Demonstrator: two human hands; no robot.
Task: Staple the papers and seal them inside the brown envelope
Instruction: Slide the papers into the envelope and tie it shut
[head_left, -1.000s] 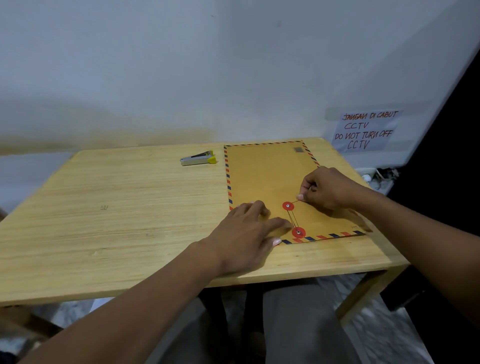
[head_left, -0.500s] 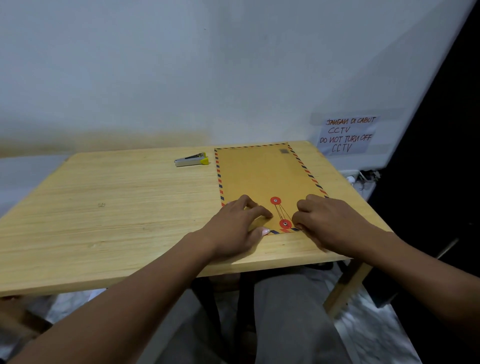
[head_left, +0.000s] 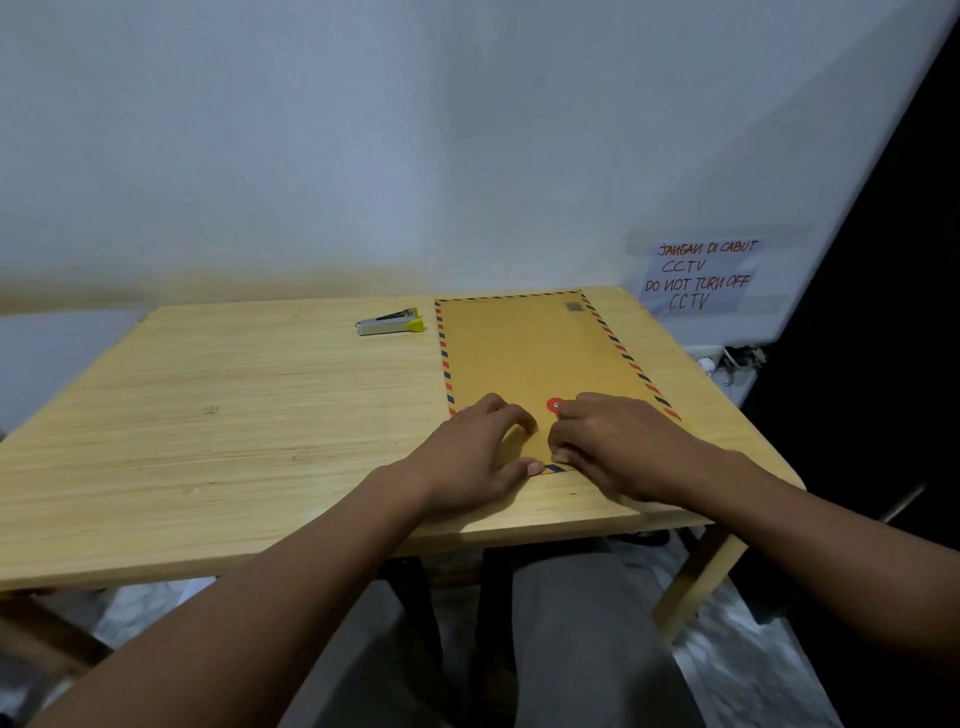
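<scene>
The brown envelope (head_left: 530, 353), edged with red and blue stripes, lies flat on the right half of the wooden table (head_left: 234, 415). Its upper red closure disc (head_left: 555, 404) shows between my hands. The lower disc and the string are hidden under my fingers. My left hand (head_left: 478, 452) presses down on the envelope's near left corner with arched, spread fingers and its thumb at the near edge. My right hand (head_left: 618, 447) has its fingertips pinched together just below the red disc. No loose papers are in view.
A small silver stapler (head_left: 388, 322) with a yellow end lies at the back of the table, left of the envelope. A handwritten paper notice (head_left: 698, 278) hangs on the right wall above a power strip (head_left: 727, 358). My legs are under the table's near edge.
My right hand came from the envelope's right side down to the near edge and now curls over the lower disc. My left hand stays pressing the corner. The view shifted slightly.
</scene>
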